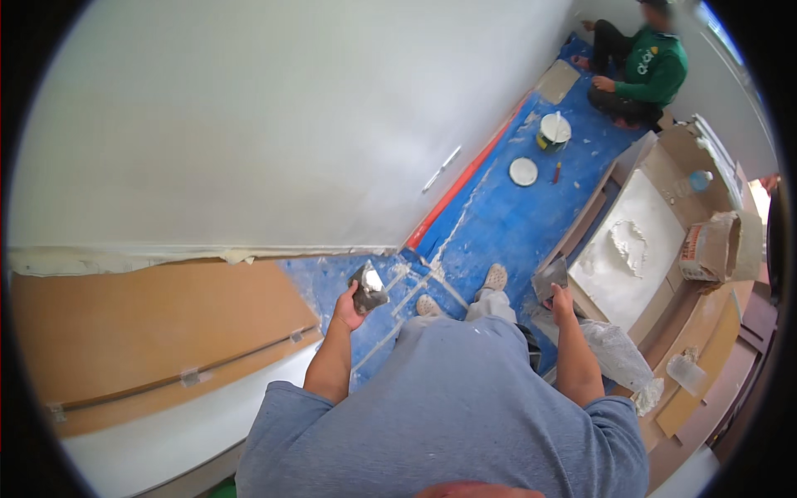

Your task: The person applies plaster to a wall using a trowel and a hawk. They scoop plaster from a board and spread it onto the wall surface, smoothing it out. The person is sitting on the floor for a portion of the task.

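In my left hand point(347, 309) is a dark, flat putty knife point(361, 295), its blade carrying a lump of white filler point(374, 280). My right hand point(564, 300) grips a second grey putty knife point(548, 277), held out beside a large open cardboard box; its blade looks mostly bare. Both hands are closed, apart from each other and from the wall. Their handles are largely covered by my fingers. Inside the box lies a white panel point(599, 280) with a patch of crumbly white material point(631, 247) on it.
Blue sheeting point(490, 220) covers the floor. On it stand a bucket point(554, 133), a round white lid point(523, 172) and a red-handled tool point(557, 173). A person in green point(656, 70) sits far right. Brown boards point(149, 324) lie left below the white wall point(249, 124). Clear plastic point(616, 353) lies right.
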### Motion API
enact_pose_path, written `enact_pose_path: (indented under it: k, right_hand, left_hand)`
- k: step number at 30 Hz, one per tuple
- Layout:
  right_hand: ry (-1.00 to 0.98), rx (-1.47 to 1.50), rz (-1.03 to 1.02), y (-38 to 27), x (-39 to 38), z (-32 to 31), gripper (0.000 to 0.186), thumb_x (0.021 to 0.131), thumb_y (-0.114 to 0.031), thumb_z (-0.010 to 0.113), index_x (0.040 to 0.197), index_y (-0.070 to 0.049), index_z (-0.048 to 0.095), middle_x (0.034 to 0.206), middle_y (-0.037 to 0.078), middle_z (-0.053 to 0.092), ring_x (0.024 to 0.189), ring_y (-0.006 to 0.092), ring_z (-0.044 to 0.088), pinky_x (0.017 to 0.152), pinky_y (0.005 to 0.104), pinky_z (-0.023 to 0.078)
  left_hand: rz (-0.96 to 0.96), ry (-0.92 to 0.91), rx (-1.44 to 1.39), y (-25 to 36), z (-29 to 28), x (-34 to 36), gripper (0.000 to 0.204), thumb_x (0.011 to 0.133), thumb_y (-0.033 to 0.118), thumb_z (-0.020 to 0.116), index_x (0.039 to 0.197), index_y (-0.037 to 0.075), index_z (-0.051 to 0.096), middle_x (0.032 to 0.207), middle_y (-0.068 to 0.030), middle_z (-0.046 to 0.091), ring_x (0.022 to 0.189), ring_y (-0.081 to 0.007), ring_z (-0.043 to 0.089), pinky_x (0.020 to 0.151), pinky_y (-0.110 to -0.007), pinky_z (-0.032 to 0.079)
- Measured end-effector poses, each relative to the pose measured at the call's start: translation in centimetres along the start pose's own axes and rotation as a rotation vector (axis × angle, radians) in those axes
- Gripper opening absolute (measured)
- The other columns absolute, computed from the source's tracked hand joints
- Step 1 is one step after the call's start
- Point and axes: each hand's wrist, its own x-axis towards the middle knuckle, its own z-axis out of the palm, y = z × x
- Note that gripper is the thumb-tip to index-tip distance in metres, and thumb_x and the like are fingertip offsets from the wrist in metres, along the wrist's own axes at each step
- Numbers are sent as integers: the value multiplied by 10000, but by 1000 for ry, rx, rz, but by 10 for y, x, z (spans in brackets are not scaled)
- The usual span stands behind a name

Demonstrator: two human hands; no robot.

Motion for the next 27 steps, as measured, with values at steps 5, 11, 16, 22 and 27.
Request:
enact_pose_path:
  k: [5, 11, 16, 22, 27]
  right_hand:
    - [120, -90, 2, -15, 8, -50, 307, 947, -327, 667, 1082, -60, 602, 873, 59, 571, 788, 163, 575, 685, 364, 586]
    - [224, 15, -63, -11, -15, -62, 337, 968, -308, 642, 1145, -22, 648, 925, 74, 649, 803, 189, 633, 643, 351, 582]
    - [278, 119, -88, -34, -20, -62, 340, 969, -291, 637, 1149, -3, 654, 946, 83, 683, 777, 195, 661, 624, 343, 571]
    - [429, 183, -83, -22, -19, -61, 346, 970, -281, 638, 1161, 7, 658, 966, 96, 697, 753, 187, 667, 590, 337, 556]
    - [592, 252, 0, -28, -18, -69, 354, 955, -276, 652, 1160, 13, 664, 936, 116, 691, 710, 210, 670, 576, 352, 572]
  left_hand:
    - [69, -114, 26, 10, 79, 19, 396, 1046, 441, 516, 1311, 161, 608, 1235, -61, 698, 1112, -281, 675, 917, -443, 536]
    - [57, -352, 44, 15, 175, 27, 383, 1066, 387, 477, 1322, 131, 600, 1269, -80, 691, 1143, -290, 665, 902, -467, 545]
    - [-45, -487, 107, 42, 260, 80, 416, 1062, 349, 466, 1378, 95, 559, 1359, -104, 644, 1227, -304, 624, 990, -475, 514]
    - [-154, -574, 243, 48, 354, 123, 464, 957, 189, 488, 1407, 83, 531, 1423, -119, 596, 1320, -300, 557, 1064, -492, 468]
    - [-212, -584, 354, 41, 439, 165, 505, 929, 162, 491, 1427, 89, 523, 1433, -118, 587, 1314, -310, 559, 1076, -502, 458]
